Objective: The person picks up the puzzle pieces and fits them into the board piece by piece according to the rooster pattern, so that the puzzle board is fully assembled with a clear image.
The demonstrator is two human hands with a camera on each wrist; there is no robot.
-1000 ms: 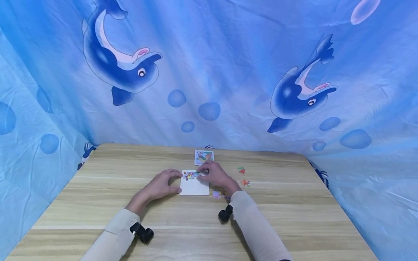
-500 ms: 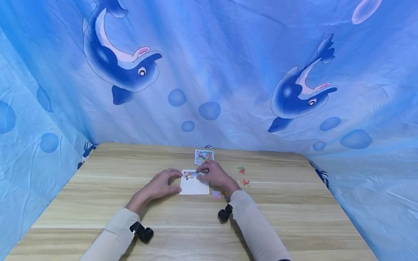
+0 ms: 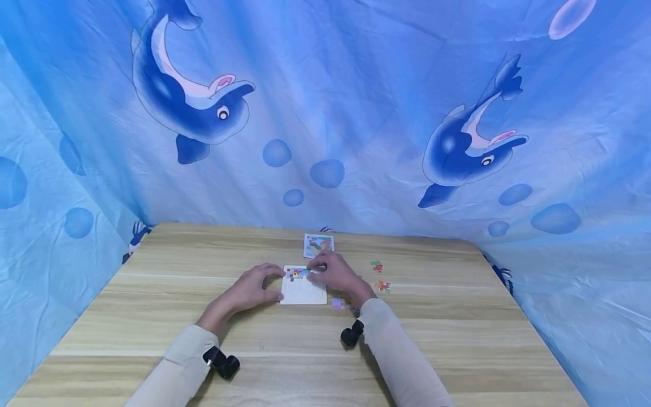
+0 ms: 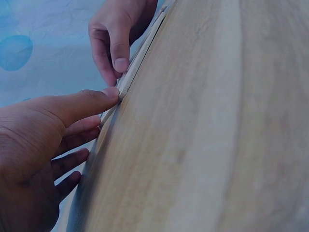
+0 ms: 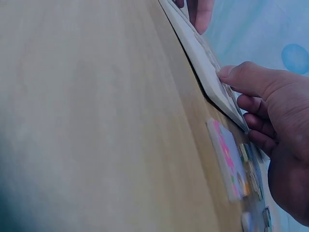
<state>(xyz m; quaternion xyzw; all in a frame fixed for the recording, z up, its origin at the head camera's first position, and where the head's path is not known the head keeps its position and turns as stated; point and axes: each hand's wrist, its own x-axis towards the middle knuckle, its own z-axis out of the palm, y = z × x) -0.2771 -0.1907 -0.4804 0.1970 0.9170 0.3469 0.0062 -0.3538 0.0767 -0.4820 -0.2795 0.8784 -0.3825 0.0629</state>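
A white square puzzle board [image 3: 303,293] lies mid-table, with colourful joined pieces [image 3: 294,274] along its upper left. My left hand [image 3: 249,289] rests against the board's left side, index fingertip near the upper corner and thumb near the lower one. In the left wrist view its thumb touches the board's edge and the other fingers are spread. Over the upper right of the board, my right hand [image 3: 333,274] has thumb and forefinger bent round a small bluish puzzle piece [image 3: 306,272], mostly hidden by the fingers. Its remaining fingers curl by the board's right edge in the right wrist view.
A printed picture card [image 3: 319,244] lies just behind the board. Loose puzzle pieces sit to the right: a green and red one [image 3: 377,266], an orange one [image 3: 382,285] and a purple one [image 3: 338,303]. Another is partly under the right wrist. A blue dolphin curtain [image 3: 325,113] hangs behind the table.
Both hands stay almost in place at the board. The whole head view shifts very slightly; no piece has visibly moved.
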